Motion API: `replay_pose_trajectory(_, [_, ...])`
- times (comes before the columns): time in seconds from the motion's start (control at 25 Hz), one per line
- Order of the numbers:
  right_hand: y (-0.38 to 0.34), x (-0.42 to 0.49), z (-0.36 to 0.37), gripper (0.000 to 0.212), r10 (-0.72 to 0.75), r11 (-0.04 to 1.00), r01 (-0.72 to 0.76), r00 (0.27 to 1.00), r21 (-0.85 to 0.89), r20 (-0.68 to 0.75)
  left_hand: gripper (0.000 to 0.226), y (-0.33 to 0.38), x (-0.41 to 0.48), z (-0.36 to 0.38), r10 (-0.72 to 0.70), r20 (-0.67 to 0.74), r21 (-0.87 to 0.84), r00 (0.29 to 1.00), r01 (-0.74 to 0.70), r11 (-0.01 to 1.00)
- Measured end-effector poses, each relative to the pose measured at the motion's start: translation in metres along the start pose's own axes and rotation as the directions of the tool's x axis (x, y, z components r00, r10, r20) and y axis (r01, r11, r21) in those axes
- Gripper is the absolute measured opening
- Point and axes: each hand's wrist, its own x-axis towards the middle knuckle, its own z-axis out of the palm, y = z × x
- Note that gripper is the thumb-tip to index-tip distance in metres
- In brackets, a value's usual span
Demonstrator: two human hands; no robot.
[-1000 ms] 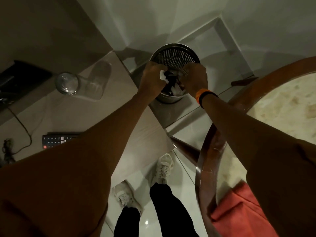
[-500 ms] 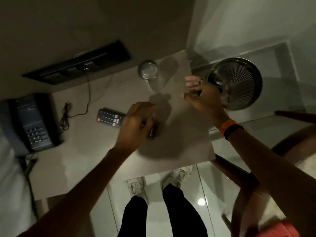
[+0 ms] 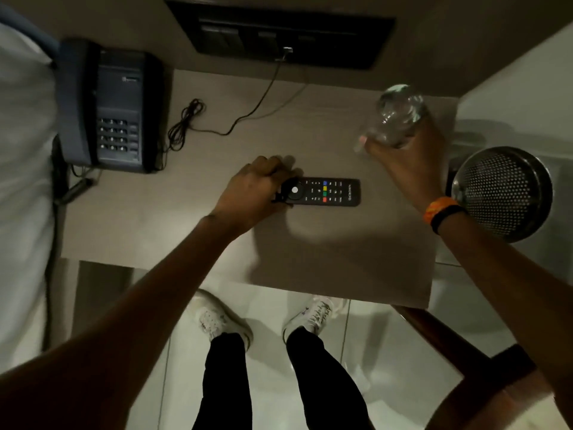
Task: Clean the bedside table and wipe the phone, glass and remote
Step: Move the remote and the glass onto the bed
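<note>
The beige bedside table (image 3: 192,231) carries a dark desk phone (image 3: 111,107) at its left, a black remote (image 3: 328,191) in the middle and a clear glass (image 3: 398,114) at the back right. My left hand (image 3: 251,190) grips the left end of the remote, which lies flat on the table. My right hand (image 3: 406,159) is wrapped around the glass from the near side. An orange and black band sits on my right wrist.
A perforated metal bin (image 3: 502,193) stands on the floor right of the table. A thin cable (image 3: 217,119) runs from the black wall panel (image 3: 279,35) across the tabletop. White bedding (image 3: 21,181) lies at left, a wooden chair (image 3: 483,367) at lower right.
Both hands left the bin and came over the table. My left hand took the remote's end and my right hand closed round the glass. The view swung left, showing the phone.
</note>
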Motion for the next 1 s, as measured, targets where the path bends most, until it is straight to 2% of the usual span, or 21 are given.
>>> replay_pose_trajectory(0.12, [-0.018,-0.017,0.015,0.054,-0.065,0.993,0.067,0.998,-0.097,0.022,0.066,-0.001,-0.035,0.005,-0.223,-0.080,-0.160,0.972,0.208,0.965])
replay_pose_trajectory(0.24, [-0.054,-0.037,0.044,0.058,-0.171,0.966,0.190,0.978,-0.178,0.116,0.062,-0.013,-0.086,-0.002,-0.497,-0.123,-0.413,0.859,0.411,0.812])
replay_pose_trajectory(0.32, [-0.093,-0.055,0.071,0.060,-0.211,0.957,0.245,0.956,-0.157,0.204,0.055,-0.027,-0.127,-0.015,-0.684,-0.138,-0.615,0.716,0.480,0.626])
replay_pose_trajectory(0.36, [-0.116,-0.067,0.088,0.059,-0.222,0.957,0.260,0.942,-0.128,0.250,0.051,-0.035,-0.149,-0.024,-0.777,-0.146,-0.711,0.612,0.481,0.512])
replay_pose_trajectory(0.44, [-0.165,-0.095,0.129,0.055,-0.255,0.956,0.287,0.909,-0.053,0.329,0.044,-0.049,-0.194,-0.046,-0.922,-0.117,-0.874,0.370,0.403,0.272])
replay_pose_trajectory(0.48, [-0.187,-0.110,0.146,0.054,-0.268,0.956,0.293,0.891,-0.014,0.367,0.042,-0.052,-0.213,-0.059,-0.957,-0.082,-0.936,0.278,0.309,0.170])
replay_pose_trajectory(0.56, [-0.246,-0.151,0.202,0.058,-0.308,0.950,0.294,0.814,0.109,0.493,0.044,-0.068,-0.274,-0.090,-0.991,-0.037,-0.995,0.125,0.091,0.049])
replay_pose_trajectory(0.64, [-0.303,-0.197,0.250,0.064,-0.342,0.940,0.272,0.715,0.208,0.610,0.044,-0.081,-0.336,-0.119,-0.999,0.023,-1.000,0.042,0.004,-0.023])
replay_pose_trajectory(0.72, [-0.353,-0.249,0.295,0.071,-0.369,0.929,0.259,0.599,0.264,0.711,0.042,-0.094,-0.404,-0.141,-0.995,0.066,-0.998,-0.081,-0.003,-0.066])
replay_pose_trajectory(0.8, [-0.393,-0.300,0.338,0.068,-0.367,0.929,0.233,0.489,0.287,0.792,0.047,-0.108,-0.469,-0.158,-0.963,0.104,-0.994,-0.247,-0.014,-0.104])
replay_pose_trajectory(0.92, [-0.435,-0.361,0.404,0.064,-0.394,0.890,0.384,0.376,0.245,0.839,0.046,-0.136,-0.559,-0.167,-0.879,0.156,-0.983,-0.451,0.020,-0.185])
replay_pose_trajectory(1.0, [-0.454,-0.392,0.446,0.064,-0.391,0.855,0.475,0.323,0.210,0.862,0.047,-0.163,-0.607,-0.162,-0.824,0.180,-0.964,-0.537,0.069,-0.256])
